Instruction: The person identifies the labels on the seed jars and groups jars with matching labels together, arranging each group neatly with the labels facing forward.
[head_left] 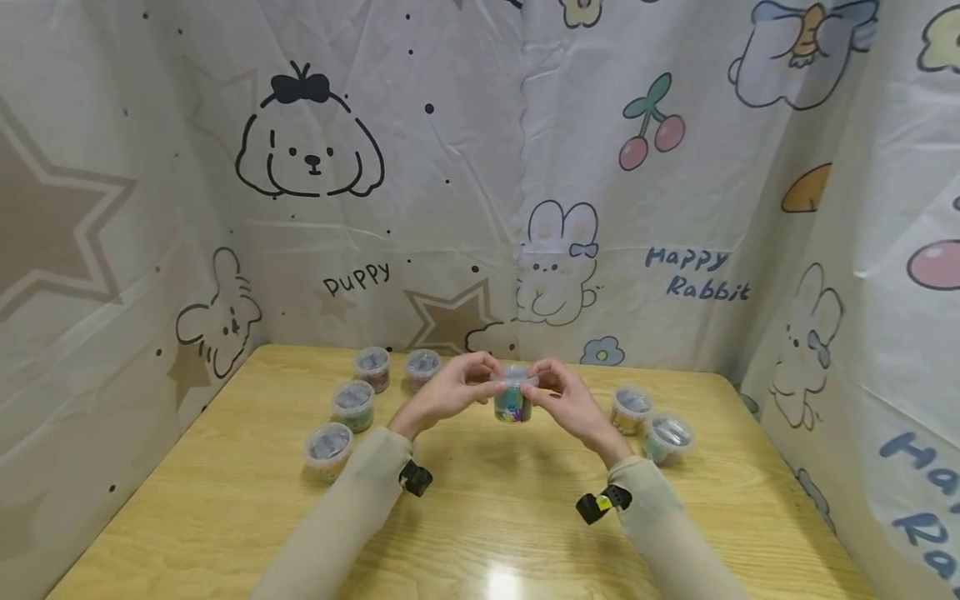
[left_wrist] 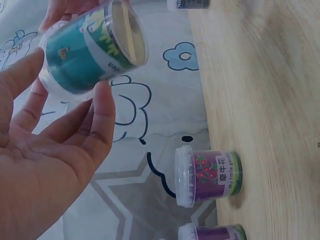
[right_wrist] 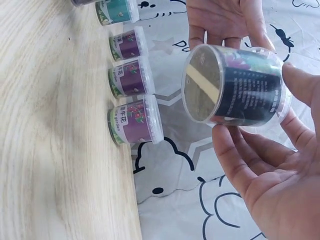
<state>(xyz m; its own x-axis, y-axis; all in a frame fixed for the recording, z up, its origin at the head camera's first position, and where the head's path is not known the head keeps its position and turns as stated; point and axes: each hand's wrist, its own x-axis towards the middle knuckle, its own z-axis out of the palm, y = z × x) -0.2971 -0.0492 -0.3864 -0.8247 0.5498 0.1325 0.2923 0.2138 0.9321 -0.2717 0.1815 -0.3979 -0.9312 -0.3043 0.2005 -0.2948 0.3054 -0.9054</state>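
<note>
A clear plastic cup (head_left: 513, 402) with a teal printed label is raised above the table's far part, lid end up. My left hand (head_left: 452, 388) pinches its lid rim from the left with thumb and fingers. On the opposite side, my right hand (head_left: 567, 407) grips the rim in the same way. Through the cup's clear bottom, in the right wrist view, a pale flat stick (right_wrist: 202, 82) shows. A dark panel with small white print (right_wrist: 250, 95) covers one side of the label. The lid appears to be on the cup.
Similar lidded cups stand on the wooden table (head_left: 480, 517): several at left, including a front-left cup (head_left: 328, 451), and two at right, the nearer a cup (head_left: 667, 438). Purple-labelled cups (right_wrist: 135, 120) line the back. A printed cloth (head_left: 450, 167) hangs behind and at both sides.
</note>
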